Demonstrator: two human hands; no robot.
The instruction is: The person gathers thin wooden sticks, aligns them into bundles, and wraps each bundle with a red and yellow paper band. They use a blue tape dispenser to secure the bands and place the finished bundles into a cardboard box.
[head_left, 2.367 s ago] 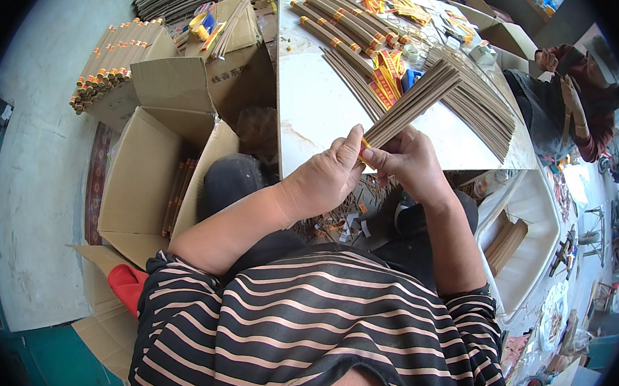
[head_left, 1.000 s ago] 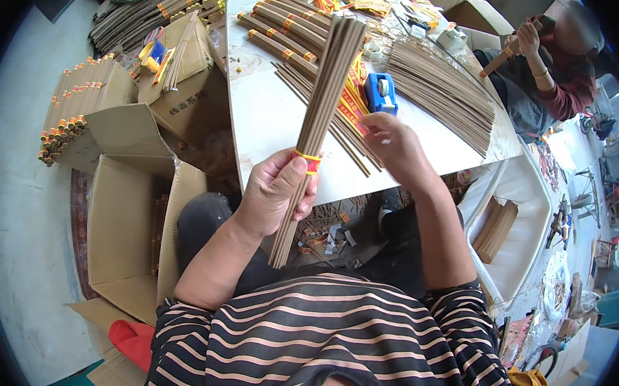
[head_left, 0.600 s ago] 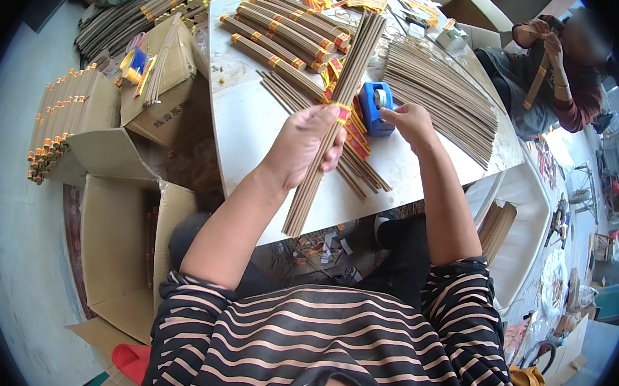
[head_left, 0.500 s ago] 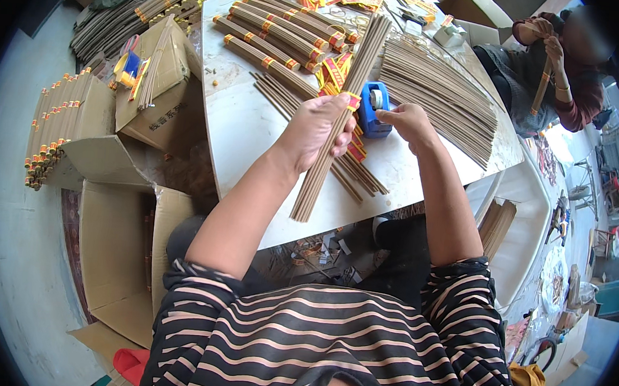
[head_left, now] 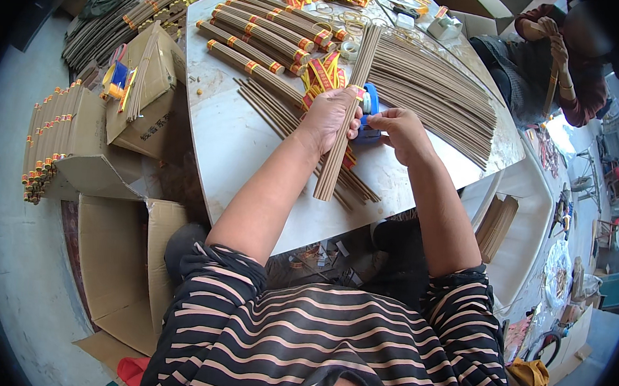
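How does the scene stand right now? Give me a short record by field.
left hand: closed around a bundle of thin brown sticks
right hand: at the blue tape dispenser; exact grip unclear
white table: wrapped stick bundles, loose sticks, red-and-yellow strips
left of the table: open cardboard box
upper right: co-worker, both hands close together

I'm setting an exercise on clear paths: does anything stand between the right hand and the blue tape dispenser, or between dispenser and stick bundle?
Nothing visible does. The right hand is at the tape dispenser, and the stick bundle, gripped in the left hand, overlaps the dispenser's left side in view; whether they touch is unclear.
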